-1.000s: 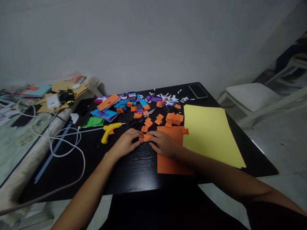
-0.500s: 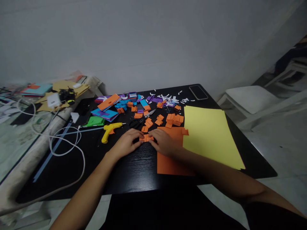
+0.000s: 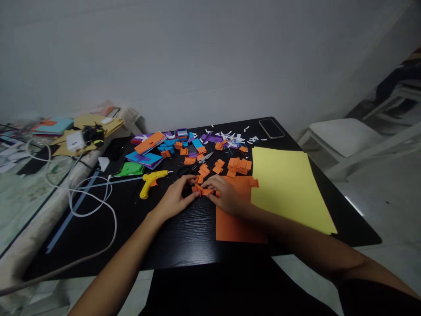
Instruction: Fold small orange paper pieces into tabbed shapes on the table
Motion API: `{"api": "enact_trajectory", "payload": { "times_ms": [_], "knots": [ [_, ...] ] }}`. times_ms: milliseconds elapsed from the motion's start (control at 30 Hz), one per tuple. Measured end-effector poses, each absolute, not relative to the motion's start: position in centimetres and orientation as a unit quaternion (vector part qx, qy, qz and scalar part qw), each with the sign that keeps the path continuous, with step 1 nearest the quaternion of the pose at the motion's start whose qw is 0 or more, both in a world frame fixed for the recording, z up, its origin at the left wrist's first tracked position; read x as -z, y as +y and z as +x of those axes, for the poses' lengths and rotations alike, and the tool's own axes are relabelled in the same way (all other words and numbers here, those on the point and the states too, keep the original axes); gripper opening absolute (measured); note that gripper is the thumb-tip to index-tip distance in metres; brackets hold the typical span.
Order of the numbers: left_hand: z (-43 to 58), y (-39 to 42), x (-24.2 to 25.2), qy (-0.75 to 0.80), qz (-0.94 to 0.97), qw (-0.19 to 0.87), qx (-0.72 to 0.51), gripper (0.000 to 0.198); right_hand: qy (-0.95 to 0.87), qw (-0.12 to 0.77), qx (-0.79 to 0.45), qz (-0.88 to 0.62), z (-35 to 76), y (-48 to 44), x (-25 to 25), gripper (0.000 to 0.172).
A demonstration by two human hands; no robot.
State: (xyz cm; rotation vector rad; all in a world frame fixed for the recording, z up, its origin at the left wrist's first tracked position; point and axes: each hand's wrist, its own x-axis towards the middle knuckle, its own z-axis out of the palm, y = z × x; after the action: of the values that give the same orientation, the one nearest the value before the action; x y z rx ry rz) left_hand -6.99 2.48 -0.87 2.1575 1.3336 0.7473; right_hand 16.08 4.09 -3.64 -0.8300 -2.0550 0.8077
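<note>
A small folded orange paper piece (image 3: 205,192) is held between both hands above the dark tabletop. My left hand (image 3: 176,195) pinches its left end with thumb and fingers. At its right end, my right hand (image 3: 224,194) is closed on it, with the wrist over a flat orange sheet (image 3: 238,228). Part of the piece is hidden by the fingers. Just beyond the hands lie more folded orange pieces (image 3: 204,169) and a pair of scissors (image 3: 204,158) with its blades apart. A yellow glue gun (image 3: 151,182) rests left of my left hand.
Yellow sheets (image 3: 289,188) are stacked at the right, beside a pile of orange pieces (image 3: 239,165). White and purple scraps (image 3: 230,137) lie at the back, near a phone (image 3: 271,128). A white cable (image 3: 113,224) loops across the left side. A white stool (image 3: 345,134) stands at the right.
The orange piece lay flatter between my fingers before; now it is lifted and bent. My fingers have shifted slightly around it.
</note>
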Motion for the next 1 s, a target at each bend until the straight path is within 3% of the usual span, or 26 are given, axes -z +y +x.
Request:
{"api": "enact_trajectory", "payload": {
  "times_ms": [133, 233, 400, 633, 1000],
  "knots": [
    [-6.5, 2.2, 1.0, 0.51, 0.758, 0.285, -0.29, 0.04, -0.767, 0.438, -0.343, -0.32, 15.9, 3.9, 3.4, 0.027],
    [-6.3, 2.0, 1.0, 0.519, 0.736, 0.302, -0.313, 0.029, -0.757, 0.43, -0.37, -0.326, 15.8, 3.6, 3.5, 0.027],
    [-6.3, 2.0, 0.8, 0.506, 0.731, 0.329, -0.32, 0.026, -0.737, 0.408, -0.422, -0.334, 15.8, 3.0, 3.4, 0.046],
    [-5.8, 1.7, 0.2, 0.48, 0.746, 0.336, -0.318, 0.027, -0.71, 0.399, -0.464, -0.348, 15.6, 2.8, 2.6, 0.014],
    [-6.0, 1.7, 0.8, 0.511, 0.681, 0.413, -0.325, 0.032, -0.584, 0.404, -0.613, -0.346, 15.1, 3.3, 3.3, 0.016]
  ]
}}
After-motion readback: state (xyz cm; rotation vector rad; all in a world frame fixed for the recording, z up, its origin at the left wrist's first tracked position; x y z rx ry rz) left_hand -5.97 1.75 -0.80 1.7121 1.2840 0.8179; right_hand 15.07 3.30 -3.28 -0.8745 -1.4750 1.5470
